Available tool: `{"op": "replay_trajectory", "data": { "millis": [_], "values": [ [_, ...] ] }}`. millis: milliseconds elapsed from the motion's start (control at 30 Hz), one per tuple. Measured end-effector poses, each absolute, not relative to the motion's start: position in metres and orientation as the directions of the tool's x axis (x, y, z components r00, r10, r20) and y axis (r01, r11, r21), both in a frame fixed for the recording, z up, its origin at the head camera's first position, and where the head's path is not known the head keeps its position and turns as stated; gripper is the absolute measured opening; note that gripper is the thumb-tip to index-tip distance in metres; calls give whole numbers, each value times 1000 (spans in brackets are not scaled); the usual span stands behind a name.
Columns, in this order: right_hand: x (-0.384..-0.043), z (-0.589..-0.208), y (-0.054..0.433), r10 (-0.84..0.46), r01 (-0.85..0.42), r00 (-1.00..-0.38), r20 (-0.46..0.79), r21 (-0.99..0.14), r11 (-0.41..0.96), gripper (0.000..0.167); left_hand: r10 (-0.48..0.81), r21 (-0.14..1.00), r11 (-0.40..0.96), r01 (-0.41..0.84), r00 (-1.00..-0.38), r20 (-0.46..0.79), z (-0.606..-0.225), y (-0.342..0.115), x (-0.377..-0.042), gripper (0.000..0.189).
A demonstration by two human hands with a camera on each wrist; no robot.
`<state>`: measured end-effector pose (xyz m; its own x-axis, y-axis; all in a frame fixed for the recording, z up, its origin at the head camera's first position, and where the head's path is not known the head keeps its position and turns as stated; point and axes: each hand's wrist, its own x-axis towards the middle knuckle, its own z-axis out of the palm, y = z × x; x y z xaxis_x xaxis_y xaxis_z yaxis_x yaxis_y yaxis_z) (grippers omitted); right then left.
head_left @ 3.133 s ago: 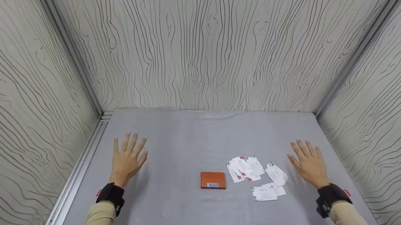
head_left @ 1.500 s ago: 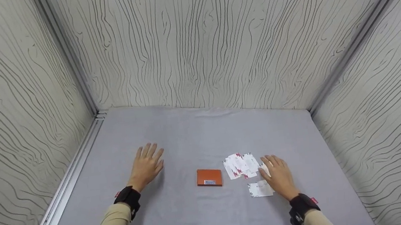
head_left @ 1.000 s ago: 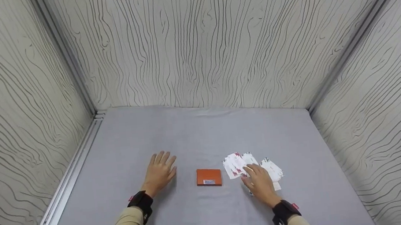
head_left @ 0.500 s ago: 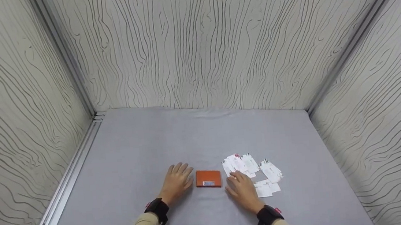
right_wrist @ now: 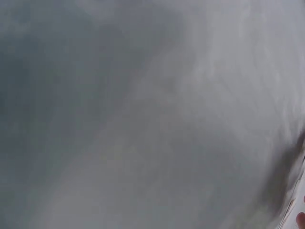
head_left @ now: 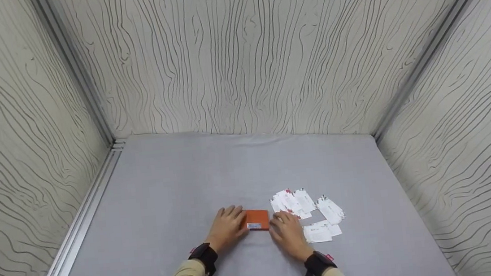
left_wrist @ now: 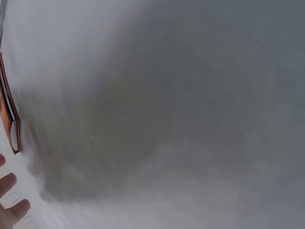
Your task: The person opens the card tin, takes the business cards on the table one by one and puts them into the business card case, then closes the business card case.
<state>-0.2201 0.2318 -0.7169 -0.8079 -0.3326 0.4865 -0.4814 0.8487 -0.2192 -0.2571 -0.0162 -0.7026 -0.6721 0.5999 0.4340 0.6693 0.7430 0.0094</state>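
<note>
A small orange wallet [head_left: 258, 219] with a pale label lies flat on the grey cloth, between the two hands in the head view. My left hand [head_left: 227, 230] is at its left side, the fingers lapping over that edge; whether they pinch it is hidden. Just off its right edge is my right hand [head_left: 288, 234], fingers loosely bent and holding nothing. White cards [head_left: 294, 202] with red floral prints lie beyond that hand. The left wrist view catches the wallet's layered edge [left_wrist: 8, 102], with fingertips [left_wrist: 19, 209] of the right hand below it.
More white cards [head_left: 330, 209] lie to the right, with a further overlapping group [head_left: 320, 232] nearer the front. Grey cloth [head_left: 195, 174] covers the table. Patterned wall panels [head_left: 237, 53] enclose the back and sides, and a metal rail [head_left: 74, 235] runs along the left edge.
From a wide spread, both hands have come inward and down to either side of the wallet. My left hand has reached its left edge. The wallet and cards look essentially unmoved.
</note>
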Motion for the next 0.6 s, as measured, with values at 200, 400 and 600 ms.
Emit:
{"op": "replay_trajectory", "data": {
  "millis": [200, 400, 600],
  "values": [
    [-219, -714, 227, -324, -461, -836, 443, -247, 852, 22, 641, -24, 728, 685, -667, 381, -701, -13, -258, 47],
    [-220, -714, 224, -311, -437, -849, 427, -235, 868, 24, 647, -28, 710, 704, -637, 419, -702, -9, -261, 27],
    [-219, -716, 223, -299, -430, -848, 438, -237, 871, 23, 682, -79, 676, 732, -582, 443, -701, -7, -260, 25]
  ]
}}
